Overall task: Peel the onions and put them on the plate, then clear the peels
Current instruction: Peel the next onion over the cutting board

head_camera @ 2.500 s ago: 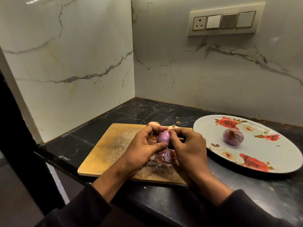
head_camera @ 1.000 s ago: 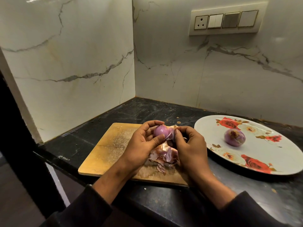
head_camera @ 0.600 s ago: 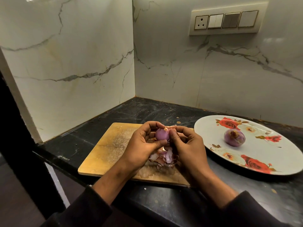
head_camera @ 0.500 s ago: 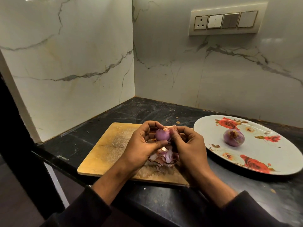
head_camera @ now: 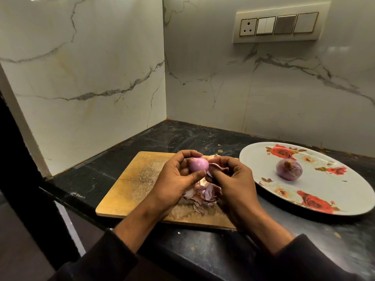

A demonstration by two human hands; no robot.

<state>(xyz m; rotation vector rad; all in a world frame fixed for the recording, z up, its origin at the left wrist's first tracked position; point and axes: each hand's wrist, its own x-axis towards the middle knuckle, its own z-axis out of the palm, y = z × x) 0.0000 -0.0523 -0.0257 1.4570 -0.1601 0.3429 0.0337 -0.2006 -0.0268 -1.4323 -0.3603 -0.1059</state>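
Over the wooden cutting board point(head_camera: 132, 183), the left hand point(head_camera: 174, 179) cups a small purple onion point(head_camera: 199, 164), fingers point(head_camera: 187, 154) curled over its top and thumb pressed beneath it. The right hand point(head_camera: 229, 179) sits just beside it, its fingers pinching a loose strip of peel point(head_camera: 218, 166) that hangs off the onion's right side. A heap of peels point(head_camera: 203, 194) lies on the board below both hands. To the right, on the dark worktop point(head_camera: 142, 142), a rose-patterned plate point(head_camera: 345, 191) carries one peeled onion point(head_camera: 289, 169) near its middle.
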